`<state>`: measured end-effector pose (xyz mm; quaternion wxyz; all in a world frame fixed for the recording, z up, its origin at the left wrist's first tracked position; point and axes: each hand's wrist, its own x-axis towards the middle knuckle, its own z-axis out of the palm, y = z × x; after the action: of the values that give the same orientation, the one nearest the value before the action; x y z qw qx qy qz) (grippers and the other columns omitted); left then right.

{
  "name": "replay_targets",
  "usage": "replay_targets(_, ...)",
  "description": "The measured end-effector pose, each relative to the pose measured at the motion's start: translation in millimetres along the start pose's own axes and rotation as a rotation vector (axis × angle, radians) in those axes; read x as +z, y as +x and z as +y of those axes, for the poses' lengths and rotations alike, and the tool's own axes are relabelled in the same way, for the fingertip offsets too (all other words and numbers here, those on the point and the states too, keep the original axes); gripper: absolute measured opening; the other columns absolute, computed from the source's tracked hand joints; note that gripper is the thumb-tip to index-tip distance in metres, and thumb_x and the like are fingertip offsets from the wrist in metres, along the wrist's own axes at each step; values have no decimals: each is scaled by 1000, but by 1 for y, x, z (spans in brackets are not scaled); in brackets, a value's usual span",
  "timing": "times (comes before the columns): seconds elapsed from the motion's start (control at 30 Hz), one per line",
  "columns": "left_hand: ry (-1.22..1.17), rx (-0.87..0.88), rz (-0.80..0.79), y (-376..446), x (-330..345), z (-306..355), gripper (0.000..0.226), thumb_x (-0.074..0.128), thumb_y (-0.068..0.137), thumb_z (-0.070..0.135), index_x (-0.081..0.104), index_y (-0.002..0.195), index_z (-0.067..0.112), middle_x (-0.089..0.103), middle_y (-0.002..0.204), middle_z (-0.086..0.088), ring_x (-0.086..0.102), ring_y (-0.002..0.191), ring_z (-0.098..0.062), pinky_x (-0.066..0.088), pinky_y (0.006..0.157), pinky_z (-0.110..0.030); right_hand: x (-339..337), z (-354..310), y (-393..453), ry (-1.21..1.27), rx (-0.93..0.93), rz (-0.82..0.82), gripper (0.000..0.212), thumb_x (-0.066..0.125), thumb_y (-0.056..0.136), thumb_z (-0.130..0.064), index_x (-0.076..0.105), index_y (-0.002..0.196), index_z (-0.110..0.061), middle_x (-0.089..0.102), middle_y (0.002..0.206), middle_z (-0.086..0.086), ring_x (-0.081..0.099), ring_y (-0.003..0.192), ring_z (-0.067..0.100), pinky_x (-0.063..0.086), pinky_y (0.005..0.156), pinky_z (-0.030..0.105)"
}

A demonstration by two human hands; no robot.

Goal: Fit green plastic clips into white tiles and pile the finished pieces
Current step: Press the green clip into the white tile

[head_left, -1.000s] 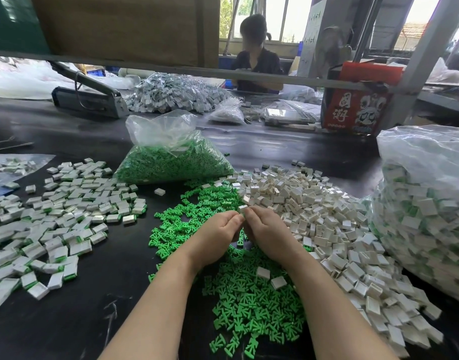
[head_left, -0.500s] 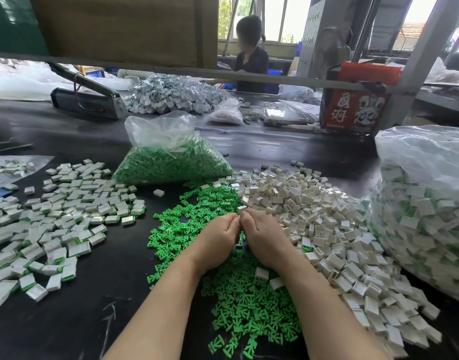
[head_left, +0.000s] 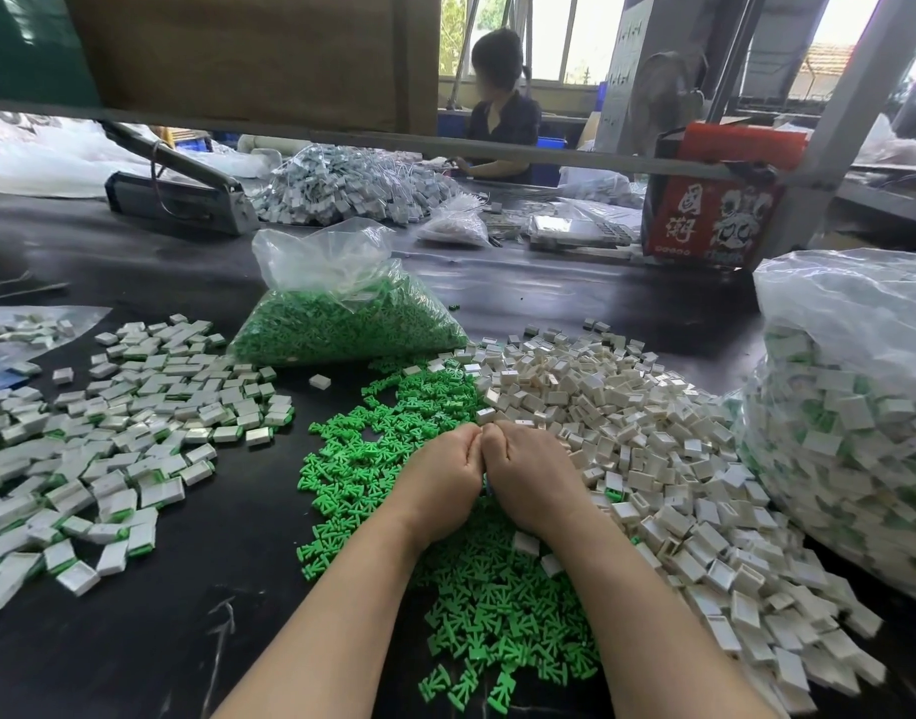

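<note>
**Two fists pressed together over heaps of green clips and white tiles**

The left hand (head_left: 442,482) and right hand (head_left: 528,477) meet knuckle to knuckle at the centre of a black table (head_left: 149,640), fingers curled tightly inward. Whatever they hold is hidden inside the fists, so it cannot be told whether a piece sits between them.

Beneath the wrists lies a loose heap of green clips (head_left: 476,604), small bright plastic pieces with splayed prongs. Touching it on the right is a mound of white tiles (head_left: 653,459), little open-sided rectangular boxes in off-white. To the left, well apart, spread the finished pieces (head_left: 118,438): white tiles with a green edge showing.

Behind the heaps stands a clear bag of clips (head_left: 341,324). At the far right bulges a large bag of finished pieces (head_left: 850,433). Across the table sits another person (head_left: 502,127).
</note>
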<state>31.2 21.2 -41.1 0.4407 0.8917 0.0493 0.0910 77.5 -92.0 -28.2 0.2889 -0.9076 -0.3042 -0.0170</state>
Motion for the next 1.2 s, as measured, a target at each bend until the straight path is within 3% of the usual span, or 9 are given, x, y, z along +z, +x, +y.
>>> replay_targets(0.27, 117, 21, 16, -4, 0, 6, 23, 37, 105, 30, 60, 99, 31, 71, 103, -2, 63, 94, -24, 41, 73, -29, -7, -4, -3, -48, -3, 7, 38, 31, 100, -21, 43, 63, -19, 52, 72, 7, 49, 71, 23, 44, 70, 41)
replay_targets(0.5, 149, 35, 48, -5, 1, 7, 28, 38, 103, 29, 65, 110, 25, 71, 106, -2, 63, 96, -25, 46, 78, -33, -8, -4, -4, -44, -16, 11, 39, 25, 95, -29, 50, 70, -13, 61, 78, 14, 54, 75, 27, 46, 71, 41)
replay_targets(0.7, 150, 44, 17, -4, -1, 7, 28, 38, 105, 29, 64, 114, 25, 71, 108, -1, 62, 98, -22, 47, 82, -33, -8, -1, -4, 21, -6, 2, 39, 20, 83, -35, 49, 67, -15, 56, 71, 6, 52, 70, 23, 42, 67, 37)
replay_targets(0.8, 36, 47, -38, -4, -6, 6, 26, 39, 106, 26, 64, 110, 20, 68, 98, 3, 62, 94, -17, 46, 81, -30, -11, 4, -4, 169, 56, -14, 42, 27, 92, -35, 56, 71, -14, 60, 68, 1, 53, 65, 16, 45, 65, 35)
replay_targets(0.87, -108, 39, -75, -3, -10, 6, 25, 41, 106, 21, 63, 94, 20, 64, 78, 15, 60, 76, -5, 44, 69, -23, -15, 9, -2, 318, 111, -65, 39, 34, 101, -29, 58, 76, -10, 61, 69, 3, 52, 62, 15, 43, 60, 31)
replay_targets(0.93, -281, 18, -104, -4, -13, 7, 30, 43, 105, 17, 58, 80, 21, 55, 59, 18, 49, 56, 3, 37, 55, -13, -20, 12, -1, 478, 147, -133, 39, 36, 104, -26, 57, 84, 1, 60, 75, 15, 51, 64, 24, 40, 61, 35)
replay_targets(1.03, -401, 12, -138, -5, -15, 7, 34, 43, 106, 20, 54, 74, 18, 47, 59, 10, 40, 53, -2, 35, 51, -13, -29, 10, -3, 621, 121, -205, 36, 35, 105, -20, 55, 87, 4, 54, 74, 22, 47, 60, 25, 38, 60, 36)
replay_targets(1.13, -452, 9, -166, -5, -15, 6, 33, 42, 106, 23, 56, 76, 18, 45, 60, 11, 40, 55, -4, 36, 52, -14, -34, 9, -5, 661, 92, -238, 35, 37, 106, -20, 57, 88, 3, 49, 65, 12, 40, 50, 10, 34, 50, 20)
replay_targets(1.2, -468, -4, -171, -5, -14, 5, 34, 42, 106, 24, 58, 77, 21, 46, 59, 12, 42, 54, -2, 37, 52, -12, -35, 8, -6, 671, 90, -256, 33, 39, 105, -21, 55, 86, 1, 44, 62, 3, 36, 50, 8, 31, 49, 18)
